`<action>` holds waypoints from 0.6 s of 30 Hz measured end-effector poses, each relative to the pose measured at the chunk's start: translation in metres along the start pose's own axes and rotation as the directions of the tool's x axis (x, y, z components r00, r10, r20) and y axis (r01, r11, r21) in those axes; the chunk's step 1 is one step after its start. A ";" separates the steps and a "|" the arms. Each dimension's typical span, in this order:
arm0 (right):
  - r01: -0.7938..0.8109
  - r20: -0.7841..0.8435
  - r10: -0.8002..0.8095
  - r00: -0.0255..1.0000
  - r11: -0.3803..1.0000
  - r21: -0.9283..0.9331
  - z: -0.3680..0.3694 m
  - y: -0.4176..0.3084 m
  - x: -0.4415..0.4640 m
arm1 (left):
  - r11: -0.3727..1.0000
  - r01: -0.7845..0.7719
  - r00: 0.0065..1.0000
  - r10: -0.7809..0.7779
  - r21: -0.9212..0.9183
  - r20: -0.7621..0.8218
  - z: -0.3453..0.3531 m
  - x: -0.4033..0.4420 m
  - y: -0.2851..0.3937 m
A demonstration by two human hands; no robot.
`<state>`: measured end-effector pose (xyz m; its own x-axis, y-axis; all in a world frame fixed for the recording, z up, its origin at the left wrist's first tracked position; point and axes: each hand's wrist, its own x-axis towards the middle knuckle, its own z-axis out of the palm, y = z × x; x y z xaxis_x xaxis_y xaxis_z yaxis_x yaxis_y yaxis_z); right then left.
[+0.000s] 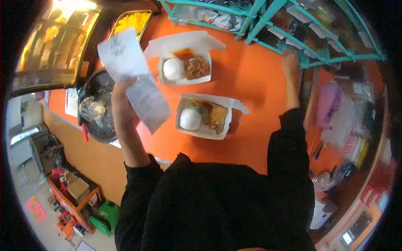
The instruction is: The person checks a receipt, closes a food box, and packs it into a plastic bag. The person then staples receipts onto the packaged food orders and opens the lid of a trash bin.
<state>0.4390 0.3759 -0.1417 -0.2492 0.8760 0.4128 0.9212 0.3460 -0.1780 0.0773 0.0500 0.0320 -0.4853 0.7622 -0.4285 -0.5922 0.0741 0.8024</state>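
Note:
My left hand (122, 94) is closed on printed paper receipts (123, 54); one sheet points up and another slip (147, 100) hangs down to its right. Two open paper food boxes lie on the orange counter (255, 83). The farther food box (184, 80) holds a white mound of rice (173, 69) beside shredded brown food (197, 68). In the nearer food box (201, 133) are another rice mound (190, 119) and browned pieces (216, 116). My right hand (289, 60) reaches to the lower edge of the teal rack (310, 60); its fingers are blurred.
A dark round pan (100, 131) with a red-handled utensil (85, 133) stands at left, below a lit glass display case (54, 46). Behind the receipts is a metal tray of yellow food (133, 21). Teal baskets (205, 25) line the back; a pink item (328, 104) and plastic packs lie at right.

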 end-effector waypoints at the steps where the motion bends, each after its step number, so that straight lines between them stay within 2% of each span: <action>1: -0.092 0.153 0.100 0.983 0.994 -0.056 0.021 0.017 0.018 | 1.000 -0.004 1.000 0.004 0.003 0.007 -0.011 0.002 -0.007; 3: -0.168 0.303 0.191 0.934 0.981 -0.101 0.050 0.037 0.033 | 0.996 0.074 0.987 -0.067 0.041 -0.149 -0.040 0.007 -0.021; 5: -0.177 0.323 0.208 0.923 0.977 -0.122 0.079 0.054 0.043 | 0.994 -0.003 0.991 0.018 0.112 -0.131 -0.081 0.027 -0.041; 6: 0.085 0.328 -0.001 0.945 0.967 -0.239 0.098 0.065 0.051 | 0.983 -0.068 0.991 0.086 0.173 -0.100 -0.096 0.035 -0.048; 7: 0.325 0.319 -0.211 0.924 0.873 -0.364 0.120 0.078 0.058 | 0.981 -0.077 0.988 0.099 0.179 -0.120 -0.104 0.041 -0.053; 9: -0.009 0.271 0.058 0.961 0.984 -0.180 0.115 0.069 0.065 | 0.999 -0.044 0.987 0.047 0.021 -0.157 -0.107 0.053 -0.060; 10: 0.000 0.276 0.047 0.960 0.985 -0.170 0.122 0.066 0.065 | 0.999 -0.048 0.984 0.051 0.022 -0.170 -0.106 0.059 -0.063; 11: -0.225 0.117 0.269 0.956 0.928 -0.298 0.144 0.083 0.063 | 0.996 -0.085 0.982 0.087 0.018 -0.170 -0.104 0.064 -0.066; 13: -0.443 -0.058 0.458 0.887 0.812 -0.380 0.153 0.090 0.060 | 0.993 -0.120 0.977 0.122 0.020 -0.177 -0.109 0.077 -0.062; 15: -0.454 0.080 0.476 0.876 0.869 -0.195 0.128 0.088 0.058 | 0.958 -0.181 0.959 0.222 0.223 -0.178 -0.114 0.083 -0.055; 16: -0.440 0.088 0.463 0.882 0.876 -0.197 0.123 0.086 0.051 | 0.950 -0.213 0.949 0.256 0.227 -0.185 -0.112 0.080 -0.052; 17: -0.223 -0.049 0.218 0.975 0.957 -0.185 0.114 0.078 0.044 | 0.952 -0.210 0.946 0.255 0.221 -0.199 -0.103 0.072 -0.044; 18: 0.004 -0.185 -0.042 0.982 0.979 -0.202 0.118 0.081 0.042 | 0.969 -0.182 0.961 0.212 0.169 -0.176 -0.093 0.064 -0.036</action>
<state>0.4681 0.4802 -0.2445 -0.2283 0.7834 0.5780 0.9616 0.2744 0.0078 0.0078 0.0363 -0.0634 -0.7050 0.6353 -0.3153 -0.3764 0.0417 0.9255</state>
